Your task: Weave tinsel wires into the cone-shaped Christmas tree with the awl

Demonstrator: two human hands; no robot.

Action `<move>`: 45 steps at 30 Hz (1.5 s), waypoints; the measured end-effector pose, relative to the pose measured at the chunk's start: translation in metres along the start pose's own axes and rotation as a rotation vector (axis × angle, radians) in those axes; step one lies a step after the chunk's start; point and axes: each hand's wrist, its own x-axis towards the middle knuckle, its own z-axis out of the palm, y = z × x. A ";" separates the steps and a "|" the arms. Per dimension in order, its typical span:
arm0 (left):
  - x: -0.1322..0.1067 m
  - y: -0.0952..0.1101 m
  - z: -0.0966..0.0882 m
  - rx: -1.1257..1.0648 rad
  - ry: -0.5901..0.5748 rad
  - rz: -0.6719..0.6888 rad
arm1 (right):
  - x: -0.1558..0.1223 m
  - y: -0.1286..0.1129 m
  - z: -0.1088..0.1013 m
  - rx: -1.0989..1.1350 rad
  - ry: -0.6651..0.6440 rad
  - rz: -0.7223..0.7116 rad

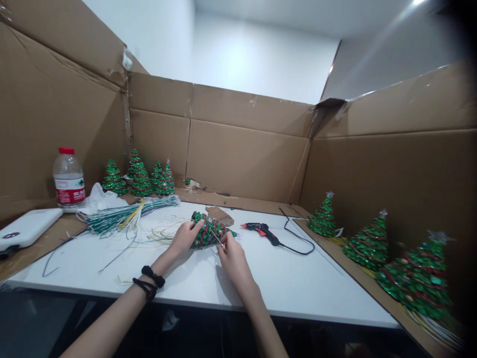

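tree (pixel 207 229) held sideways, tip rightward

The left hand (pixel 184 235) hides part of the green tree (pixel 209 229).

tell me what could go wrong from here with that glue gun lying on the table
The glue gun points its orange nozzle toward the right hand and the small tree; if hot, it might burn skin or mark the tree.
Its cord loops across the table, so a sleeve or arm could catch it and drag the gun.
Loose wires beside the left hand may snag the tree.
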 end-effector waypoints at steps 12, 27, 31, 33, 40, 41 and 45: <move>0.000 0.001 0.000 -0.014 0.000 -0.009 | 0.001 -0.003 -0.004 -0.267 -0.068 0.052; -0.001 0.001 0.001 0.003 0.008 -0.005 | 0.000 0.001 -0.002 -0.052 0.005 0.028; -0.002 0.003 0.000 0.026 0.017 0.000 | 0.000 0.000 -0.004 -0.161 -0.037 0.046; -0.002 0.004 0.000 0.030 0.024 0.006 | 0.000 -0.002 -0.005 -0.206 -0.060 0.054; -0.003 0.004 0.000 0.033 0.031 0.014 | -0.001 -0.006 -0.006 -0.257 -0.116 0.049; -0.003 0.004 0.000 0.031 0.032 0.013 | -0.001 -0.007 -0.006 -0.260 -0.123 0.053; -0.003 0.004 0.000 0.032 0.027 0.020 | -0.001 -0.008 -0.006 -0.265 -0.124 0.062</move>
